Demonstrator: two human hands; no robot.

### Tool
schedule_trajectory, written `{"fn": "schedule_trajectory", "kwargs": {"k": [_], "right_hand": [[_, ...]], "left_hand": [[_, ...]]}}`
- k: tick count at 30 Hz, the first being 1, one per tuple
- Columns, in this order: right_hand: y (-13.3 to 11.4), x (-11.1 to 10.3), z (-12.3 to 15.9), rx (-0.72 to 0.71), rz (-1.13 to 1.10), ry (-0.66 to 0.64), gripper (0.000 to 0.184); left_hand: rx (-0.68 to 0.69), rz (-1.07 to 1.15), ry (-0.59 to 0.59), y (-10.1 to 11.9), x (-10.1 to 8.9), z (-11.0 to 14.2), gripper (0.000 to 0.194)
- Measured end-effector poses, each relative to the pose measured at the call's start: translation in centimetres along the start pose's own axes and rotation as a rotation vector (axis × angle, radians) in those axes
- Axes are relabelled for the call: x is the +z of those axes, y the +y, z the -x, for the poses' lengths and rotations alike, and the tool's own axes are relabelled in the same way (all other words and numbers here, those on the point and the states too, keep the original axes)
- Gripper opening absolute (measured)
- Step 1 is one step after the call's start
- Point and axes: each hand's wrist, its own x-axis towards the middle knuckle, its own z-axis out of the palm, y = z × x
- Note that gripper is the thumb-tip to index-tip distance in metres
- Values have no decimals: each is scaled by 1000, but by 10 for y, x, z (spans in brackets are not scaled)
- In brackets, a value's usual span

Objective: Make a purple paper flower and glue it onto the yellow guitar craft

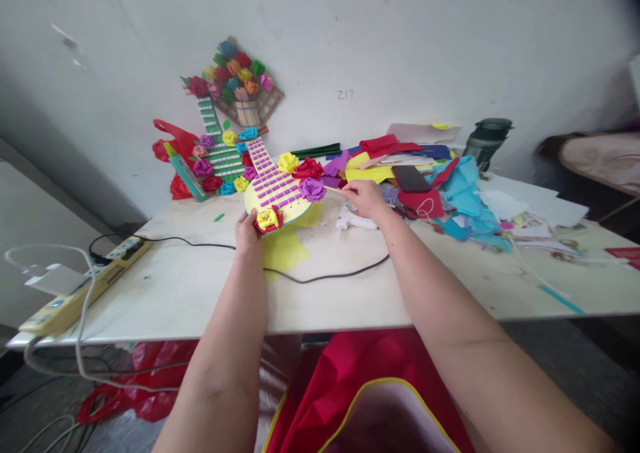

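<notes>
My left hand (249,234) is closed on the lower left edge of a pale yellow vase-shaped craft board (291,208) with rows of purple strips. A yellow and red paper flower (269,219) sits on the board beside my left fingers. My right hand (367,198) pinches a thin wooden stick (333,189), whose far end reaches the purple paper flower (313,189) at the board's right edge. Red (307,168) and yellow paper flowers (288,162) adjoin it. A white glue gun (354,220) lies on the table just below my right hand.
A green striped craft vase (225,160) and glue bottle (185,172) stand behind. Crepe paper (463,190), a phone (411,178), scissors (406,212) and a dark bottle (487,143) are at right. A black cable (320,280) crosses the table; a power strip (85,293) lies left.
</notes>
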Motion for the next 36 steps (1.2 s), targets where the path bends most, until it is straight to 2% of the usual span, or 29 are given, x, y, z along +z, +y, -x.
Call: {"fn": "schedule_trajectory", "kwargs": {"k": [4, 8, 13, 20, 28, 33, 36], "right_hand": [[-2, -5, 0, 8, 80, -4, 19], [-2, -7, 0, 41, 45, 4, 19], [0, -3, 0, 48, -89, -9, 19], [-5, -7, 1, 81, -389, -47, 32], [-20, -7, 7, 261, -748, -222, 19], [-22, -4, 8, 264, -736, -348, 12], [-20, -6, 7, 268, -678, -359, 12]], "left_hand": [[6, 18, 14, 1, 0, 0, 9], [-9, 13, 53, 4, 0, 0, 10], [-26, -5, 76, 5, -1, -1, 9], [-4, 12, 48, 2, -4, -6, 10], [17, -54, 72, 3, -4, -4, 7], [28, -72, 91, 5, -3, -1, 5], [30, -67, 89, 6, -2, 1, 7]]}}
